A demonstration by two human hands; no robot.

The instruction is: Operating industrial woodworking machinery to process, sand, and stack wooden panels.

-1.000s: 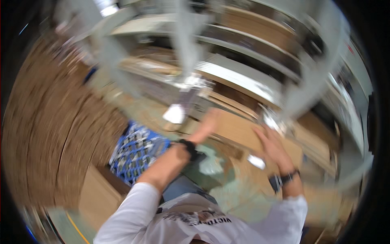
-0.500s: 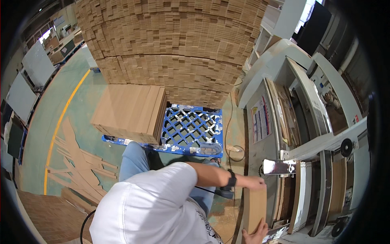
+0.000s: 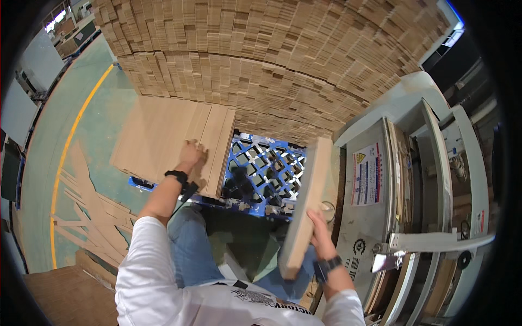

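Observation:
My right hand (image 3: 321,228) grips a long, narrow brown block (image 3: 309,206) by its right side. It looks like a stack of thin boards, but motion blur hides its layers. The block tilts upright in front of my right leg, its upper end over the right edge of the pallet. With fingers apart, my left hand (image 3: 192,156) touches the top of a low pile of brown boards (image 3: 155,127). That pile covers the left part of a blue plastic pallet (image 3: 255,209), whose lattice shows to the right of the boards.
A tall wall of stacked brown strips (image 3: 244,76) rises behind the pallet. On the right stands a large grey machine (image 3: 370,228) with a metal arm (image 3: 429,240). Loose brown offcuts (image 3: 98,206) lie on the green floor at left, beside a yellow line (image 3: 76,136).
The brown block has moved from beside the machine towards the pallet, now in my right hand alone. My left hand has let go of it and reached over to the board pile.

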